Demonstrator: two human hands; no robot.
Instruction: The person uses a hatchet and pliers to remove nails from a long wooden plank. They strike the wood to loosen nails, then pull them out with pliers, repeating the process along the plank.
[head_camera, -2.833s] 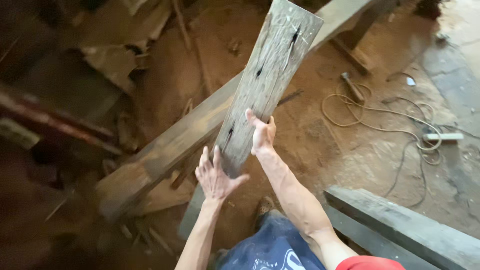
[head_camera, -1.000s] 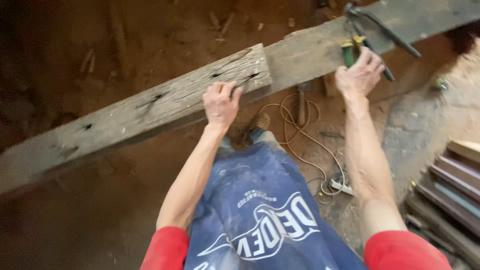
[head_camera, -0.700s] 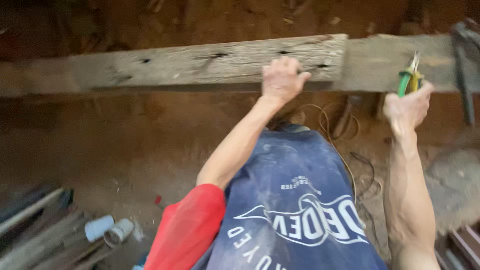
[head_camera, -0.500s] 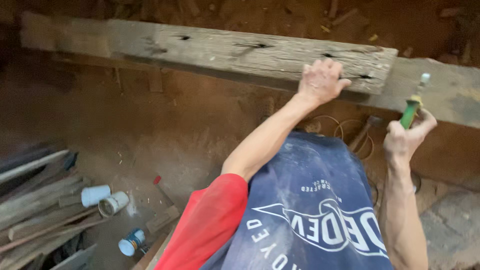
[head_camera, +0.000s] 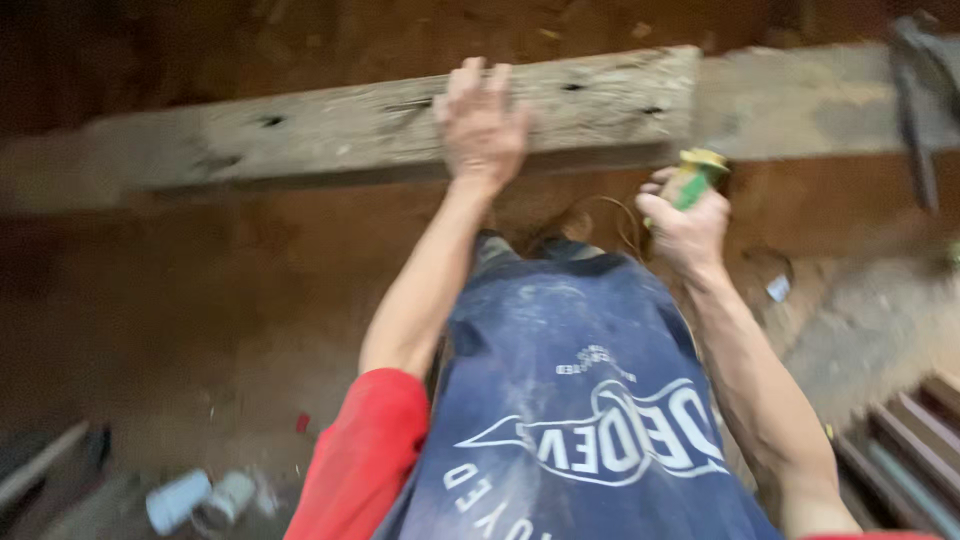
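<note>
The plank (head_camera: 400, 125) has levelled out under the flat left hand (head_camera: 482, 125).

Warm, dim light fills the frame, brightest on the weathered plank (head_camera: 400, 125) across the top. The upper left and left edge sink into dark shadow. Motion blur smears everything (worst at the right edge and lower left corner). No glare anywhere.

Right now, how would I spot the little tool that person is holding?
Find the long grey wooden plank lying across the red dirt. Just below its right end, the right hand grips a small tool, the only bright green-and-yellow thing around.
</note>
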